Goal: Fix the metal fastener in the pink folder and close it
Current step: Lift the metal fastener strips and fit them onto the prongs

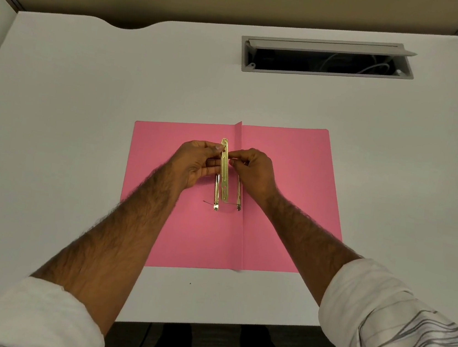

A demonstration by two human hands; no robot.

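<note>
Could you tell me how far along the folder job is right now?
Done: the pink folder lies open on the desk, with two fastener prongs standing near its spine. In hand: the left hand and right hand pinch the gold metal bar. Left: seating the bar, then closing the folder.

White desk [83, 126], open grey cable tray [327, 58] with cables inside at far right

**Pink folder open, fastener parts at its fold**

The pink folder [279, 179] lies open and flat. A gold metal bar [224, 172] is lifted lengthwise above the fold. Two thin gold prongs [216, 194] lie flat beneath it, pointing near.
</note>
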